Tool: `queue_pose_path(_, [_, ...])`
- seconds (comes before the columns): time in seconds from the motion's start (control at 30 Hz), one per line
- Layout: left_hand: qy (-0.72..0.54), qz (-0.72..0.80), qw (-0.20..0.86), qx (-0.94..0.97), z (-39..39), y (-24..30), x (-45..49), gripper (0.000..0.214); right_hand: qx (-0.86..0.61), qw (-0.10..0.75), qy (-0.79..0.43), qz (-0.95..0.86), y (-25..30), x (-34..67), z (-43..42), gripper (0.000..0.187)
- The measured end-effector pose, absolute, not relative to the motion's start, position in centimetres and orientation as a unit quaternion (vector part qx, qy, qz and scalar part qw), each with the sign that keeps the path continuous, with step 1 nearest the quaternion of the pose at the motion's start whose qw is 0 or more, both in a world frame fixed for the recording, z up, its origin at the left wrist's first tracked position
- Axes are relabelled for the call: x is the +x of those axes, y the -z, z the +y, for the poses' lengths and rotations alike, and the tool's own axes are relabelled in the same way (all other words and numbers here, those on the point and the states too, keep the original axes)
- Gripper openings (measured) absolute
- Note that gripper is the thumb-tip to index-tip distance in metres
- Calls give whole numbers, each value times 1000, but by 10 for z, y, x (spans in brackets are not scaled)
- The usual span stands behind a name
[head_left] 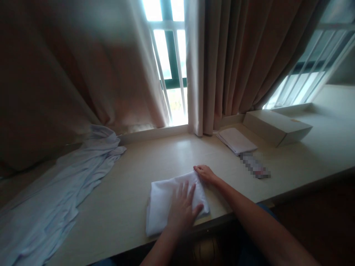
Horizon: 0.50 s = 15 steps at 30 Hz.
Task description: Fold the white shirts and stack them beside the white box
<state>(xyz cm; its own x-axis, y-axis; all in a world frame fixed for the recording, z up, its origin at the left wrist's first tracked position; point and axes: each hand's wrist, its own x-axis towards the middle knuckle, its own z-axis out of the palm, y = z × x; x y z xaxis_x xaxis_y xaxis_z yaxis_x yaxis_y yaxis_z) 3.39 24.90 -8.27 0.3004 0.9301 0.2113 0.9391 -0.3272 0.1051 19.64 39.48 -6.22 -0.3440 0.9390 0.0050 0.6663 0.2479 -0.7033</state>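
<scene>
A folded white cloth (pixel 159 199) lies on the pale wooden surface (pixel 124 210) in front of me, near its front edge. My left hand (pixel 183 207) is over the cloth with its fingers spread; whether the palm presses on it I cannot tell. At the cloth's far right corner, the fingers of my right hand (pixel 204 173) are closed on the cloth's edge. The cloth is a rough rectangle with layers showing along its left side.
A loose heap of pale cloth (pixel 66 181) spreads over the left. To the right are another folded white cloth (pixel 237 140), a pixelated item (pixel 254 165) and a white box (pixel 277 125). Long brown curtains (pixel 227 55) hang before a barred window (pixel 172 55).
</scene>
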Motion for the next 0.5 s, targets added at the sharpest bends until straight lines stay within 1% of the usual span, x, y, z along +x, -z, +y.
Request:
queue_pose_path(0.1, [114,-583,15,-804,249,82,35,77,-536,194,-302,-764,68,187,406,66])
queue_pose_path(0.23, [113,-583,13,-804,248,81,36,75,-558,170,-271,-766,71,179,412,72])
queue_pose_path(0.3, [113,-581,11,-806,248,80,36,76,-568,166,-249,-766,71,176,412,70])
queue_pose_path(0.43, [109,-580,8,-807,249,80,36,77,-578,162,-217,-770,72,172,409,57])
queue_pose_path(0.5, [107,-581,9,-807,249,81,36,76,-589,160,-206,-765,71,170,407,58])
